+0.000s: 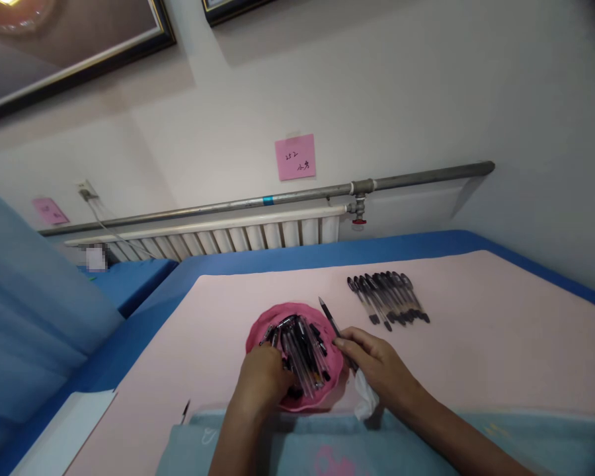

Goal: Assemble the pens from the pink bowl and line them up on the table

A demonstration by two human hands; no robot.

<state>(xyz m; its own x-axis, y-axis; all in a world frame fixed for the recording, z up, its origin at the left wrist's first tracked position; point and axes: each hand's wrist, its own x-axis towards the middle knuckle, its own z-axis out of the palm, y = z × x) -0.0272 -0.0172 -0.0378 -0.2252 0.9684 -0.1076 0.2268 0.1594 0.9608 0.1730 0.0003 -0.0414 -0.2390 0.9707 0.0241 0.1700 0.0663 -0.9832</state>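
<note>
My left hand (264, 375) reaches into a pink bowl (258, 321) with a wavy rim. Its fingers dip among the pen parts and are mostly hidden. Clear pen barrels (300, 360), dark caps and other small black pieces fill the bowl. At the bowl's right rim, my right hand (374, 360) is closed around a pen (330, 317), its pointed tip up and to the left. A crumpled white tissue (365, 396) hangs below that hand, seemingly held in it too. Further back to the right, a row of several capped pens (389, 299) lies side by side.
Pink sheeting (490, 330) covers the blue-edged table (327, 256). A thin dark pen piece (185, 411) lies near the front edge, and a white sheet (64, 433) at the left. Behind are a radiator (258, 236) and a pipe (426, 177); a blue curtain (34, 317) hangs left.
</note>
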